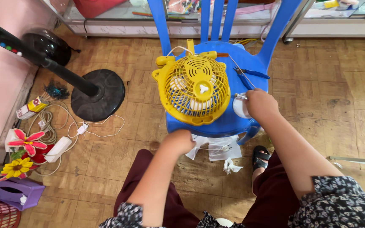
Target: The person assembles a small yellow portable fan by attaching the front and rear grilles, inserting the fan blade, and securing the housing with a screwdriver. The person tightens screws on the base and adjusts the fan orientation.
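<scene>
A small yellow fan [196, 88] lies face up on the seat of a blue plastic chair [229, 122]. My right hand [260, 103] rests on the seat just right of the fan, closed around a small white round object [239, 107] with a thin metal tool tip [239, 96] poking out beside it. My left hand [178, 141] hangs in a loose fist just below the chair's front edge, under the fan, holding nothing I can see. Blue-handled pliers [250, 73] and a thin rod [241, 72] lie on the seat behind my right hand.
A black standing fan's round base [100, 95] and pole stand on the wooden floor at left, with white cables [85, 128], a white adapter [58, 148], artificial flowers [26, 141] and a purple box [13, 192]. Crumpled white papers [220, 147] lie under the chair. Glass cabinets line the back.
</scene>
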